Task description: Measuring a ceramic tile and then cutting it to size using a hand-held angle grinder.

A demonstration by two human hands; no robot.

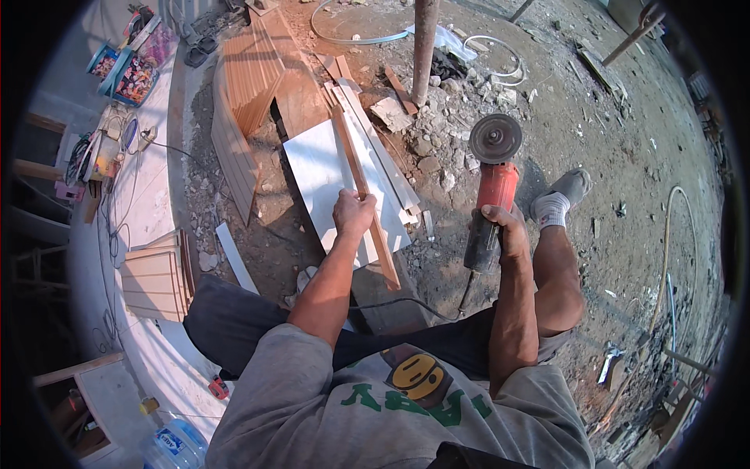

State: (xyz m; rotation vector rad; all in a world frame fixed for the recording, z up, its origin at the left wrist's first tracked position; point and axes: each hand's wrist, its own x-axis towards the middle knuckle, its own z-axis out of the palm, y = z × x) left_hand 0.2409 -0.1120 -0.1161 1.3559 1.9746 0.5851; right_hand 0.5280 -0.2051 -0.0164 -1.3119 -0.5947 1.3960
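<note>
My left hand is closed around a long, narrow brown wooden strip. The strip lies lengthwise across a white board, its near end reaching past the board's edge. In my right hand is an angle grinder with a red and black body, gripped by its dark rear part. Its round grey disc points away from me, to the right of the board and apart from the strip. A dark power cord runs from the grinder's rear back toward my legs. Whether the disc is turning, I cannot tell.
Brown grooved panels are piled beyond the board. A metal post rises from rubble. Blue containers and cables sit on the left ledge. A hammer-like tool lies at lower right, a water bottle at lower left.
</note>
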